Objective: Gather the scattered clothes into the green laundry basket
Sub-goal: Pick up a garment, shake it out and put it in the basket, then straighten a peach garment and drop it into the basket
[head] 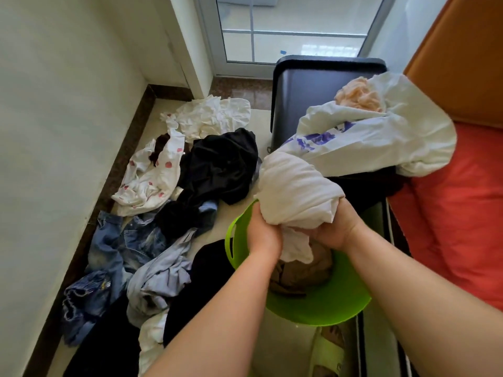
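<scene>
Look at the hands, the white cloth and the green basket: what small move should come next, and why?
Probably lower the white cloth and let go. Both the left hand and the right hand grip it right above the green basket, which already holds a brownish garment and seems to have room. Jeans and a black garment lie on the floor to fetch afterwards.

– I'm seeing a bright green smooth plastic laundry basket (321, 303), looking slightly glossy.
– I'm noting soft white crumpled cotton cloth (294, 191), faded blue denim jeans (114, 246), a dark matt plastic bin (307, 96).
</scene>
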{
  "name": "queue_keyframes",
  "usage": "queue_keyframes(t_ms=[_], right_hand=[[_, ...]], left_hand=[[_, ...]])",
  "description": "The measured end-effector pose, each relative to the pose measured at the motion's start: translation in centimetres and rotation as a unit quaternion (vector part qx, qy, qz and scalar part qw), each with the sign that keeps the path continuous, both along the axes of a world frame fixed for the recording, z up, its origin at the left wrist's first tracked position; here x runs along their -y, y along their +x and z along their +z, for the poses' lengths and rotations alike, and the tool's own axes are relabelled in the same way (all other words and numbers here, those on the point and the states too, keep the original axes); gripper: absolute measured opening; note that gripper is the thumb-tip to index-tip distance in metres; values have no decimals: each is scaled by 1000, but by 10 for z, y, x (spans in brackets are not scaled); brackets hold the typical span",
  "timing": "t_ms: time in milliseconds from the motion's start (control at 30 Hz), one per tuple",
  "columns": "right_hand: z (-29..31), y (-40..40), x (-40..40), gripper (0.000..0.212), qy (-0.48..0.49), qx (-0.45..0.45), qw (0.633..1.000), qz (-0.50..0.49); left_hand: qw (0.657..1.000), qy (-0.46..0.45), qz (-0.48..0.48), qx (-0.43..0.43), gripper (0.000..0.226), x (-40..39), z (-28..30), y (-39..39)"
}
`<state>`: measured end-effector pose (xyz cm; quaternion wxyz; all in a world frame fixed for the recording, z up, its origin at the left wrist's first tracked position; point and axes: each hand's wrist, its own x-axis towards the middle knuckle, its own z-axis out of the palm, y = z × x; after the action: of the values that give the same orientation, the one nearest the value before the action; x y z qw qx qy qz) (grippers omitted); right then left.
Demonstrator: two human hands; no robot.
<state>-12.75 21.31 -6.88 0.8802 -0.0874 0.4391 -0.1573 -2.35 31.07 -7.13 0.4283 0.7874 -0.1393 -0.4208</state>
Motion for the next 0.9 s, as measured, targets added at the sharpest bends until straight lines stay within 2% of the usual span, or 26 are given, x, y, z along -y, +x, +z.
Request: queue_keyframes(t_ms=[67,133,200,300,467,667,767,900], right_hand=[[-19,-14,3,35,-56,-137,984,97],[-46,-41,8,33,-55,-341,929,131],[-65,-68,21,41,-21,-414,898,144],[-60,-73,47,40,-74,-410,898,141],[-33,-57,90,37,-139,-357,916,117],[-32,-67,147,30,-247,-391,882,89],[-33,-72,175,29,-339,-430,832,88],[-31,-70,226,46,-488,-488,707,151]], left_hand=[[996,82,-13,34,21,-2,-16,-5],[968,201,-124,85,59,0,-28,-11],[940,288,-158,90,91,12,-39,-15],[941,275,-173,91,99,27,-36,-14],[938,253,-206,120,94,69,-24,-24],[952,187,-214,118,88,125,-9,-43],[955,164,-215,120,88,144,-11,-43],[960,130,-216,122,86,174,-17,-44]])
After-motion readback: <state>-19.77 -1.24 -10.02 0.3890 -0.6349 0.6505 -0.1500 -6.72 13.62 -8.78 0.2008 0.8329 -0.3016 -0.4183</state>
